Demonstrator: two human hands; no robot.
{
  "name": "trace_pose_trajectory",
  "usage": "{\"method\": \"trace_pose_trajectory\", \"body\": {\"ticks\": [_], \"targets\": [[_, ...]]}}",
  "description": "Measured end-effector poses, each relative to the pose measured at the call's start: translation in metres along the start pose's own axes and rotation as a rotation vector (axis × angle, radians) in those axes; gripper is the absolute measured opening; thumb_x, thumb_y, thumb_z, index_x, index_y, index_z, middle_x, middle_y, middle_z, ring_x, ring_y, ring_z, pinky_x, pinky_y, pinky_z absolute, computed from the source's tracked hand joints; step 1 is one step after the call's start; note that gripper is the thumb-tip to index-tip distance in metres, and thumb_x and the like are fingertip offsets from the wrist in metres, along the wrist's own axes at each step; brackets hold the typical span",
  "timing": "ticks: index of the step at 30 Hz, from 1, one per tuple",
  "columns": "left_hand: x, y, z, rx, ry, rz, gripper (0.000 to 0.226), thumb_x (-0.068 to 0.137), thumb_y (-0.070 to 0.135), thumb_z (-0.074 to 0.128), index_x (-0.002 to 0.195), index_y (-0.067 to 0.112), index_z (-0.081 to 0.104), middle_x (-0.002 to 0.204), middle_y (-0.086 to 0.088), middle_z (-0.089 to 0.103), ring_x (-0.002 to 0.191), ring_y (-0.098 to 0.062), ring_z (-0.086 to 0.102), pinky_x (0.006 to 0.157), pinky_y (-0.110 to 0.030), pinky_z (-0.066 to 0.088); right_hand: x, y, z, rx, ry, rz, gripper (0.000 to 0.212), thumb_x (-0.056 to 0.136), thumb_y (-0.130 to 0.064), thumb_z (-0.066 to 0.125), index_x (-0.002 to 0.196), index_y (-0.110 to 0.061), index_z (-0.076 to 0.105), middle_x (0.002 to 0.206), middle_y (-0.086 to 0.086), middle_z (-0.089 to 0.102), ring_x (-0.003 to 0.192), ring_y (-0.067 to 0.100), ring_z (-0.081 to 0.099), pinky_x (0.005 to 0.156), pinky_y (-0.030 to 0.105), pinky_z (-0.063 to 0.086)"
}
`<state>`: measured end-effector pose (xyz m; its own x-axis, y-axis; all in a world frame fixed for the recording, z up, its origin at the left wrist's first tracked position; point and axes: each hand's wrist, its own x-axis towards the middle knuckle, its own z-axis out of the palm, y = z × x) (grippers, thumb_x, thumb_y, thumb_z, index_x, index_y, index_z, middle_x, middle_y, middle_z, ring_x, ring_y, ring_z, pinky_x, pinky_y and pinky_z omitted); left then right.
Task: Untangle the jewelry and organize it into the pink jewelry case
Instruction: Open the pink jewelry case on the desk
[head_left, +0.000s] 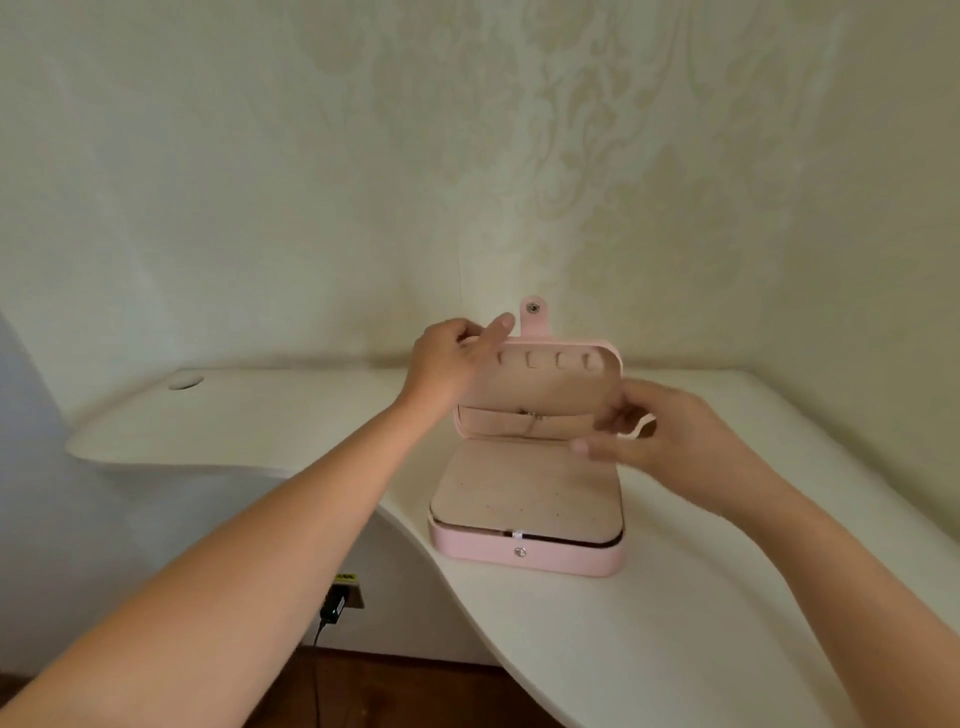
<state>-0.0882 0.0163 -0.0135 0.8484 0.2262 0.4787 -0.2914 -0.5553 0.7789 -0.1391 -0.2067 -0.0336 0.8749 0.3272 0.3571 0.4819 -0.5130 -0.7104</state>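
Pink jewelry case open, lid held upright.
My left hand grips the lid's top corner; whether my blurred right hand grasps anything, I cannot tell. Chain sits in the lid pocket; a slipping lid could snag it.

Soft, even light w/ a warm yellowish cast; faint shadow on the desk at its back edge, darker under its left edge. My right hand is motion-blurred; left hand & pink jewelry case sharper. Wide-angle bends desk's near edge.
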Motion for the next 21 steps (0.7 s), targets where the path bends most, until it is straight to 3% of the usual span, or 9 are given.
{"method": "trace_pose_trajectory", "body": {"ticks": [2,4,5,7,9,12,15,18,21], "targets": [[-0.001,-0.016,0.004,-0.085,-0.014,-0.107,0.053,0.088,0.048,0.062,0.056,0.015,0.033,0.054,0.006,0.03,0.046,-0.005,0.03,0.048,-0.018,0.021,0.0,0.004,0.006,-0.149,-0.13,-0.045,0.035,0.062,-0.048,0.081,0.086,-0.032,0.061,0.096,-0.015,0.061,0.09,-0.002,0.053,0.076,0.011,0.04],[-0.007,-0.031,0.009,-0.251,-0.06,-0.223,0.058,0.074,0.062,0.065,0.068,0.006,0.054,0.066,-0.002,0.049,0.061,-0.009,0.048,0.061,-0.025,0.036,0.002,0.008,0.011,-0.212,-0.104,-0.083,0.034,0.068,-0.049,0.077,0.093,-0.034,0.061,0.102,-0.018,0.057,0.098,-0.001,0.051,0.083,0.015,0.04],[-0.01,-0.037,0.012,-0.385,-0.064,-0.299,0.063,0.07,0.062,0.067,0.08,0.0,0.063,0.077,-0.006,0.062,0.074,-0.016,0.06,0.07,-0.031,0.046,0.004,0.009,0.013,-0.203,-0.051,-0.091,0.03,0.073,-0.046,0.075,0.096,-0.032,0.062,0.102,-0.018,0.057,0.098,0.0,0.052,0.084,0.016,0.041],[-0.016,-0.043,0.018,-0.657,-0.044,-0.417,0.042,0.082,0.042,0.07,0.095,0.002,0.068,0.095,-0.013,0.072,0.089,-0.027,0.068,0.082,-0.039,0.053,0.007,0.012,0.016,-0.225,0.06,-0.123,0.02,0.084,-0.036,0.068,0.1,-0.025,0.066,0.099,-0.016,0.058,0.095,0.005,0.053,0.084,0.022,0.043],[-0.019,-0.043,0.02,-0.777,-0.018,-0.447,0.022,0.089,0.025,0.065,0.096,0.004,0.068,0.094,-0.015,0.071,0.085,-0.028,0.067,0.077,-0.036,0.053,0.012,0.013,0.022,-0.318,0.112,-0.155,0.018,0.09,-0.026,0.063,0.106,-0.02,0.067,0.099,-0.013,0.058,0.096,0.012,0.052,0.085,0.027,0.043],[-0.023,-0.043,0.024,-0.82,0.071,-0.406,0.025,0.086,0.024,0.069,0.094,0.001,0.066,0.091,-0.019,0.065,0.083,-0.026,0.061,0.076,-0.037,0.047,0.024,0.005,0.035,-0.421,0.143,-0.106,0.022,0.094,-0.022,0.055,0.111,-0.014,0.066,0.108,-0.002,0.064,0.103,0.021,0.049,0.08,0.025,0.035],[-0.029,-0.04,0.025,-0.751,0.171,-0.292,0.037,0.075,0.038,0.074,0.081,0.004,0.061,0.078,-0.011,0.05,0.073,-0.021,0.045,0.07,-0.034,0.035,0.036,-0.011,0.049,-0.583,0.17,0.082,0.035,0.097,-0.038,0.044,0.099,-0.01,0.065,0.107,0.007,0.063,0.102,0.025,0.047,0.073,0.031,0.035],[-0.038,-0.035,0.029,-0.693,0.242,-0.173,0.037,0.088,0.023,0.067,0.062,0.005,0.048,0.062,-0.004,0.038,0.063,-0.015,0.034,0.06,-0.028,0.026,0.047,-0.026,0.063,-0.773,0.147,0.224,0.052,0.095,-0.055,0.038,0.098,-0.009,0.064,0.112,0.009,0.056,0.11,0.026,0.043,0.074,0.032,0.029],[-0.045,-0.03,0.03,-0.648,0.273,-0.119,0.041,0.094,0.014,0.059,0.056,0.017,0.043,0.048,0.016,0.036,0.051,-0.003,0.031,0.05,-0.017,0.026,0.053,-0.034,0.07,-0.836,0.102,0.295,0.053,0.093,-0.061,0.038,0.098,-0.015,0.062,0.116,0.007,0.054,0.118,0.025,0.04,0.078,0.033,0.026]]}}
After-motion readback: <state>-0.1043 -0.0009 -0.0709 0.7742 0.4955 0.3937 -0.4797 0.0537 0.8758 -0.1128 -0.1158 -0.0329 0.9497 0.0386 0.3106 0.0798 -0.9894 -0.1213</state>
